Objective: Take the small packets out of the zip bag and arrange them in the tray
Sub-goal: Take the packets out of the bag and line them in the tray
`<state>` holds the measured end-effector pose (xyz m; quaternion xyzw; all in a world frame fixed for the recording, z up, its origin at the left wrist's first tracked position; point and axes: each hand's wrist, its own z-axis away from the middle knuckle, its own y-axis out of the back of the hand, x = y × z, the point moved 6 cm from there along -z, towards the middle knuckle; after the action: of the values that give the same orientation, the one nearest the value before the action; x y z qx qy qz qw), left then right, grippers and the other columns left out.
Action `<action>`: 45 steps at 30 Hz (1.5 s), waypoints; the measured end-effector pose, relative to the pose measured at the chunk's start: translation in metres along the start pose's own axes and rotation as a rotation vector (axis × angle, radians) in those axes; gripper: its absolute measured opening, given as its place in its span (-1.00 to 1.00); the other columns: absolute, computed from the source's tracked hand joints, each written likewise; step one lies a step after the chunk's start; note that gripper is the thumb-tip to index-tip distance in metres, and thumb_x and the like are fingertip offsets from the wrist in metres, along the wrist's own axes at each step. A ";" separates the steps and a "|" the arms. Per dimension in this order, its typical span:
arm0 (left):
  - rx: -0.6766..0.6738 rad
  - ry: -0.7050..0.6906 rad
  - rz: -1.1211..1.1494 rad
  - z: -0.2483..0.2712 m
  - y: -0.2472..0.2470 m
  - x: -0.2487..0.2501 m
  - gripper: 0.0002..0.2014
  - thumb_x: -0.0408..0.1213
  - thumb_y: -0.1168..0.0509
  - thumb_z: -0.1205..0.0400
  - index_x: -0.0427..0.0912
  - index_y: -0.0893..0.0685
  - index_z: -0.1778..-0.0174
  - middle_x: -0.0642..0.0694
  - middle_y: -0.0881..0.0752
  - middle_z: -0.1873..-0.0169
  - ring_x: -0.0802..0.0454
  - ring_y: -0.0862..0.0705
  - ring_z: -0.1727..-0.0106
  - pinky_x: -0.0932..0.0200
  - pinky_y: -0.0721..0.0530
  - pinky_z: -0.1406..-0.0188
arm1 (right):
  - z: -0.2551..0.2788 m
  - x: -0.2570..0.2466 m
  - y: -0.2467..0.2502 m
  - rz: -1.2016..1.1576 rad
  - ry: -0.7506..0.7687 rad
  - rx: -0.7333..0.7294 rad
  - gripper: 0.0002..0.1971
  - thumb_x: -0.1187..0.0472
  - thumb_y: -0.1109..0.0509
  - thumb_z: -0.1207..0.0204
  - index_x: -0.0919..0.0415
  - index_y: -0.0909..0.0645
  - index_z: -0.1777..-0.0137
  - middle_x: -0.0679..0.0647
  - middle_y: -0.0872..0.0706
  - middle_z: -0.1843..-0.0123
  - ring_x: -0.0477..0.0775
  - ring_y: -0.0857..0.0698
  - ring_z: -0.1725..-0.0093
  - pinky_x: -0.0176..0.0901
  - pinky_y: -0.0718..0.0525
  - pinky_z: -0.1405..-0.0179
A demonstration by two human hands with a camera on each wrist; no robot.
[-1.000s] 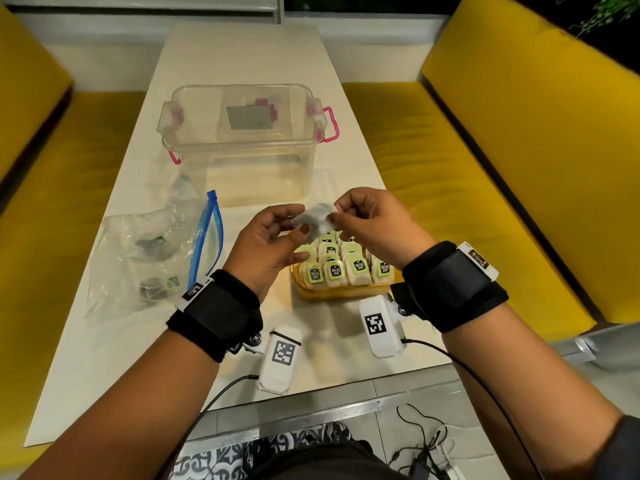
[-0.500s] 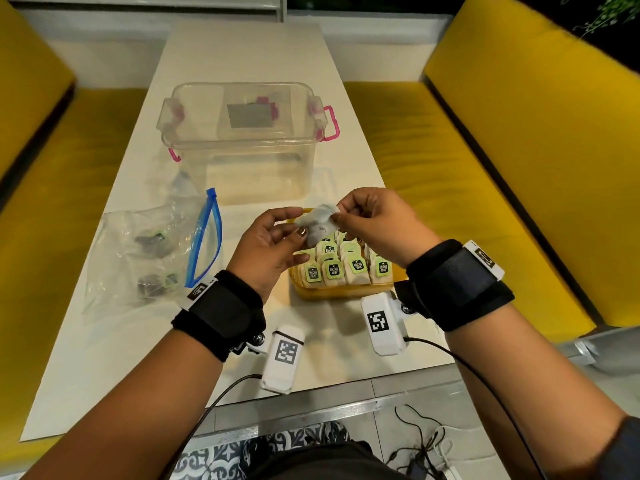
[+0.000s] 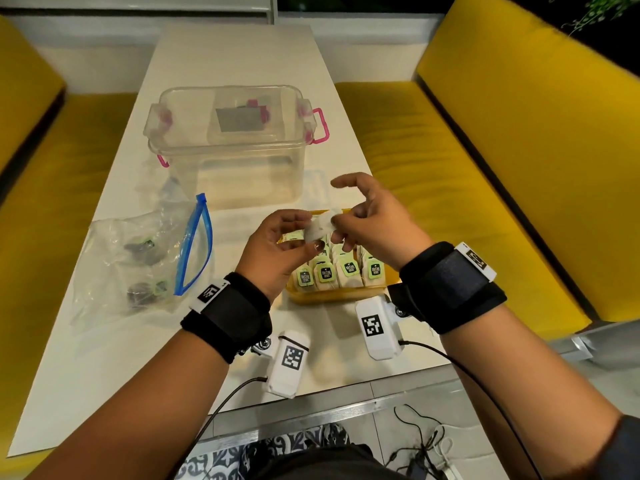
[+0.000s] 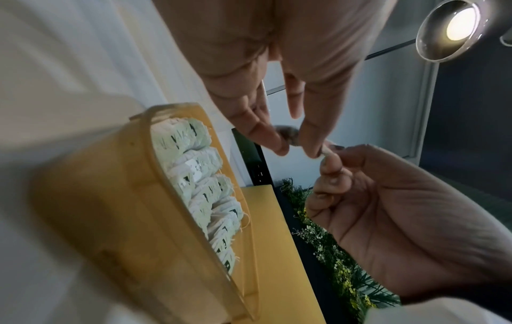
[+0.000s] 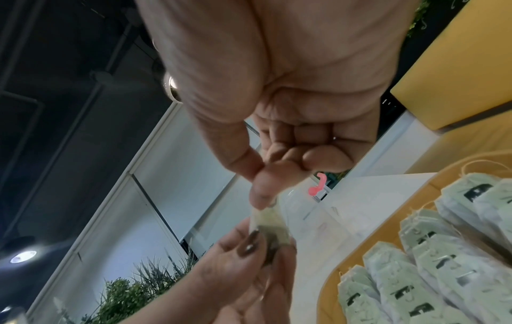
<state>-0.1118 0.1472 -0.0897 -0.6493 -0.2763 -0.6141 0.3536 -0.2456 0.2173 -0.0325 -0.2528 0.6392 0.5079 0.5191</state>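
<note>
While the white table (image 3: 242,57) is carrying everything, the clear storage box (image 3: 230,143) is standing at its far middle and the zip bag (image 3: 138,258) is lying open to the left, a few packets showing dimly inside it. Just in front of the person, the yellow tray (image 3: 311,296) is sitting with rows of green-labelled packets (image 3: 349,270) already filling most of it. Above the tray, both hands are sharing one small white packet (image 3: 320,228): the left hand (image 3: 277,251) is pinching it between thumb and fingertips, and the right hand (image 3: 374,226) is pinching its other end, index finger lifted free. Judging by this, the person is straightening a packet before placing it. Next, it is needing lowering into a free slot, label facing forward like its neighbours.
</note>
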 end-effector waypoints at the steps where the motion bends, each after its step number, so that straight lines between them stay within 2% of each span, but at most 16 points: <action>1: 0.005 0.008 0.014 -0.001 -0.001 -0.001 -0.64 -0.65 -0.41 -0.45 -0.11 -0.66 -0.01 -0.01 -0.72 0.01 0.05 -0.73 0.05 0.16 -0.71 0.05 | 0.001 -0.001 0.000 -0.003 0.016 -0.013 -0.66 0.39 -0.33 -0.52 0.04 -0.50 -0.22 0.18 -0.78 0.37 0.05 -0.67 0.51 -0.06 -0.63 0.40; 3: -0.002 0.032 0.058 -0.003 -0.005 -0.005 -0.73 -0.64 -0.35 -0.52 -0.16 -0.69 0.07 0.03 -0.76 0.12 0.08 -0.75 0.17 0.18 -0.73 0.10 | 0.002 -0.002 0.003 0.009 0.042 -0.038 -0.80 0.31 -0.36 -0.57 0.13 -0.59 -0.17 0.19 -0.78 0.30 0.06 -0.70 0.45 0.04 -0.64 0.35; 5: -0.008 0.059 0.123 -0.005 -0.009 -0.009 -0.78 -0.61 -0.28 -0.59 -0.20 -0.68 0.09 -0.04 -0.77 0.19 0.06 -0.77 0.24 0.23 -0.74 0.14 | 0.003 -0.001 0.008 0.046 0.056 -0.057 -0.81 0.21 -0.42 -0.56 0.17 -0.64 -0.15 0.19 -0.77 0.22 0.05 -0.72 0.38 0.08 -0.66 0.32; 9: -0.051 0.124 0.173 -0.004 -0.019 -0.015 -0.84 -0.55 -0.20 -0.66 -0.24 -0.63 0.03 -0.03 -0.82 0.28 0.07 -0.78 0.29 0.27 -0.75 0.23 | 0.004 0.001 0.021 0.249 0.076 -0.081 -0.78 0.16 -0.52 -0.46 0.01 -0.68 -0.10 0.14 -0.63 0.19 0.06 -0.59 0.29 -0.28 -0.59 0.34; 11: -0.096 0.140 0.125 -0.002 -0.026 -0.016 -0.88 -0.46 -0.22 -0.67 -0.21 -0.65 0.04 -0.01 -0.81 0.28 0.07 -0.77 0.28 0.28 -0.74 0.28 | 0.004 0.000 0.025 0.302 0.110 -0.082 -0.91 0.16 -0.51 -0.48 0.08 -0.73 0.04 0.16 -0.71 0.16 0.14 -0.61 0.26 -0.24 -0.60 0.32; 13: -0.106 0.154 0.036 0.000 -0.031 -0.019 -0.91 -0.38 -0.24 -0.68 -0.17 -0.66 0.04 0.01 -0.80 0.22 0.10 -0.76 0.25 0.29 -0.71 0.34 | 0.003 0.004 0.027 0.301 0.114 -0.100 -0.92 0.18 -0.48 -0.51 0.19 -0.73 0.12 0.23 -0.76 0.18 0.14 -0.65 0.29 -0.16 -0.64 0.29; 16: -0.009 0.108 -0.167 -0.002 -0.023 -0.022 -0.92 -0.29 -0.28 -0.67 -0.05 -0.67 0.06 0.01 -0.74 0.16 0.17 -0.72 0.20 0.27 -0.63 0.34 | 0.000 0.024 0.034 0.411 0.054 -0.121 -0.89 0.18 -0.44 -0.55 0.22 -0.66 0.14 0.30 -0.73 0.22 0.06 -0.59 0.33 -0.03 -0.63 0.30; 18: 0.098 0.048 -0.282 -0.004 -0.007 -0.022 -0.88 -0.25 -0.33 -0.64 0.10 -0.67 0.14 0.08 -0.73 0.19 0.14 -0.67 0.21 0.24 -0.59 0.25 | 0.000 0.043 0.038 0.540 -0.017 -0.159 -0.89 0.17 -0.43 -0.54 0.19 -0.64 0.15 0.25 -0.72 0.22 0.09 -0.59 0.30 0.01 -0.63 0.25; 20: 0.178 0.018 -0.355 -0.004 0.010 -0.023 -0.85 -0.27 -0.36 -0.61 0.12 -0.68 0.16 0.08 -0.75 0.14 0.08 -0.65 0.20 0.19 -0.62 0.15 | 0.002 0.061 0.038 0.631 -0.091 -0.229 -0.90 0.17 -0.45 -0.52 0.17 -0.63 0.15 0.21 -0.72 0.22 0.09 -0.58 0.29 0.01 -0.59 0.27; 23: 0.293 0.025 -0.422 0.000 0.031 -0.025 -0.86 -0.29 -0.40 -0.57 0.07 -0.66 0.10 0.05 -0.69 0.11 -0.01 -0.62 0.19 0.20 -0.61 0.13 | 0.005 0.074 0.034 0.733 -0.132 -0.310 -0.91 0.17 -0.44 -0.53 0.18 -0.64 0.14 0.03 -0.61 0.34 0.00 -0.49 0.36 -0.18 -0.41 0.41; 26: 0.343 0.096 -0.475 0.003 0.040 -0.032 -0.74 -0.32 -0.44 -0.54 -0.04 -0.57 -0.08 0.02 -0.59 0.09 0.13 -0.55 0.26 0.42 -0.51 0.27 | 0.002 0.080 0.028 0.869 -0.109 -0.342 -0.90 0.17 -0.42 -0.53 0.21 -0.66 0.09 0.02 -0.58 0.29 0.03 -0.51 0.30 -0.25 -0.34 0.48; 28: 0.324 0.155 -0.476 0.004 0.039 -0.039 -0.67 -0.35 -0.44 -0.53 -0.07 -0.53 -0.16 -0.04 -0.59 0.01 0.19 -0.56 0.24 0.37 -0.54 0.22 | -0.001 0.083 0.024 0.964 -0.095 -0.346 -0.91 0.16 -0.41 -0.53 0.18 -0.65 0.10 0.04 -0.58 0.24 0.08 -0.53 0.22 -0.28 -0.30 0.49; 31: 0.314 0.193 -0.460 0.006 0.038 -0.043 -0.63 -0.39 -0.42 -0.53 -0.11 -0.52 -0.22 -0.07 -0.62 -0.03 0.19 -0.59 0.20 0.22 -0.62 0.13 | -0.005 0.084 0.024 1.049 -0.089 -0.293 -0.85 0.13 -0.41 -0.51 0.08 -0.54 0.26 -0.01 -0.51 0.30 0.09 -0.51 0.21 -0.23 -0.25 0.50; 36: 0.320 0.198 -0.446 0.007 0.039 -0.044 -0.62 -0.38 -0.41 -0.54 -0.13 -0.52 -0.25 -0.05 -0.62 -0.01 0.18 -0.60 0.19 0.20 -0.63 0.11 | -0.010 0.082 0.025 1.057 -0.066 -0.251 -0.88 0.15 -0.36 -0.57 0.08 -0.72 0.01 0.10 -0.71 0.03 0.09 -0.57 0.15 -0.25 -0.37 0.27; 39: 0.321 0.215 -0.430 0.007 0.039 -0.045 -0.62 -0.38 -0.42 -0.55 -0.12 -0.52 -0.25 -0.06 -0.62 -0.02 0.16 -0.60 0.18 0.11 -0.64 0.04 | -0.011 0.082 0.024 1.107 -0.078 -0.260 -0.82 0.19 -0.33 -0.59 0.07 -0.73 -0.11 0.11 -0.71 -0.14 0.14 -0.66 -0.08 -0.25 -0.44 0.13; 45: 0.344 0.192 -0.440 0.011 0.045 -0.035 -0.69 -0.30 -0.40 -0.57 -0.08 -0.53 -0.20 -0.02 -0.60 -0.01 0.23 -0.57 0.19 0.33 -0.57 0.22 | -0.012 0.065 0.028 1.142 -0.081 -0.200 -0.70 0.00 -0.38 -0.55 0.09 -0.66 -0.21 0.16 -0.63 -0.19 0.18 -0.63 -0.14 -0.19 -0.45 0.11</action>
<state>-0.0726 0.1312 -0.1294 -0.4430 -0.4757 -0.6789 0.3414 -0.2959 0.2292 -0.0823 0.1037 0.6029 0.7746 0.1605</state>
